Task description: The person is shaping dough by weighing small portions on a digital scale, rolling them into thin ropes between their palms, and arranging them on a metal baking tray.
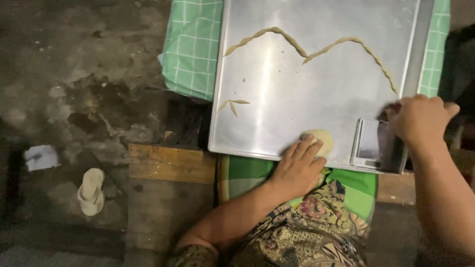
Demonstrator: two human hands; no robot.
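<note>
My left hand (299, 166) lies flat with fingers together on a pale lump of dough (321, 139) at the near edge of a large metal tray (277, 94). My right hand (420, 120) grips the top of a flat metal scraper (373, 144) standing on the tray's near right corner. Two long twisted dough ropes lie across the far half of the tray: one (264, 38) on the left, the other (358, 52) curving to the right. Small dough scraps (233, 105) sit near the tray's left edge.
The tray rests on a green checked cloth (192, 47) over a low wooden platform (163, 163). To the left is stained concrete floor with a pale sandal (91, 190) and a scrap of paper (41, 157). My patterned clothing (307, 232) fills the foreground.
</note>
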